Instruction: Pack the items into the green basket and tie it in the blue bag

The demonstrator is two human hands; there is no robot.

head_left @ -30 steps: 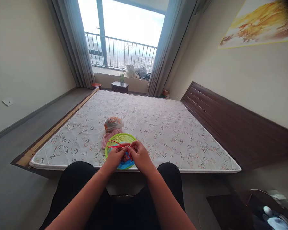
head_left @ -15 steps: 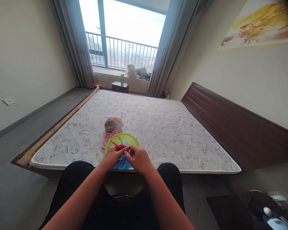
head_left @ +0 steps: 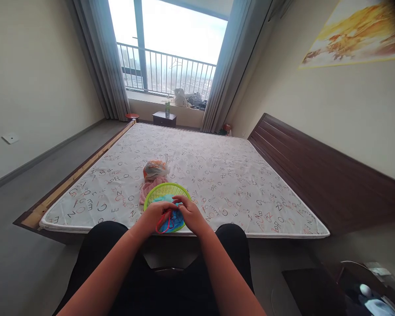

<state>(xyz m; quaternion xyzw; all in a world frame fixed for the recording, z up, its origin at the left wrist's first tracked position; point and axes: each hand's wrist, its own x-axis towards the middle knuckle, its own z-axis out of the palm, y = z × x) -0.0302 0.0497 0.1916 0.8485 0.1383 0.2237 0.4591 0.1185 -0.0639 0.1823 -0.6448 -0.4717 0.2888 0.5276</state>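
My left hand [head_left: 157, 214] and my right hand [head_left: 188, 211] meet above a lime-green basket [head_left: 167, 188] at the mattress edge. Both are closed on a thin red cord [head_left: 161, 228]; one loop of it hangs below my left hand, and a short bit shows between the fingertips. Some of the cord is hidden by my fingers. Blue, sheet-like material [head_left: 176, 223] lies in the basket under my hands. Just behind the basket are a pink cloth [head_left: 150, 188] and a clear plastic bag [head_left: 155, 170] with something orange inside.
A letter-printed mattress [head_left: 217, 175] fills the bed, with a dark headboard [head_left: 303, 153] at right. A wooden bed rail [head_left: 85, 169] runs along the left. Beyond stands a small dark nightstand [head_left: 164, 119] with a green glass. At lower right is a dark chair-like item [head_left: 362, 281].
The red cord's upper loops have dropped out of view, and its hanging loop now lies further left. My hands have shifted slightly, the right one turning with its fingers arched over the cord.
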